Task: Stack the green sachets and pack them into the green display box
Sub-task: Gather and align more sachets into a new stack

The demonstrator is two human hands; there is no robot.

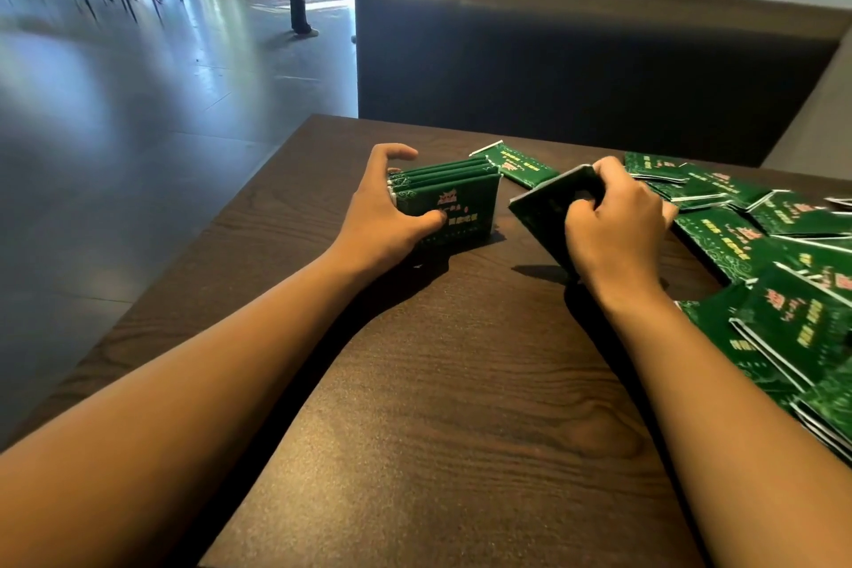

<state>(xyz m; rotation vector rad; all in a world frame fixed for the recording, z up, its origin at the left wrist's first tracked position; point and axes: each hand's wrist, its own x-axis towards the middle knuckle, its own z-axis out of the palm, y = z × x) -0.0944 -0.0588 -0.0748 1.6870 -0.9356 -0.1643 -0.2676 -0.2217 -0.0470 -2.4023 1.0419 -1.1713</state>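
Left hand point(385, 210) grips upright green sachet stack point(449, 203); right hand point(618, 221) pinches 1 sachet point(541, 210).

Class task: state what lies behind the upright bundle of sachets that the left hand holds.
Behind the upright bundle, one loose sachet lies flat on the table, apart from it. The left hand covers the bundle's left end; anything there is hidden.

We have a single wide-angle view from the head, looking forward and down along both forearms onto the dark wood counter point(438, 383), which is close below us. The lens bends the edges. Farther off, the view reaches the bench back point(576, 60) and the floor point(138, 106).
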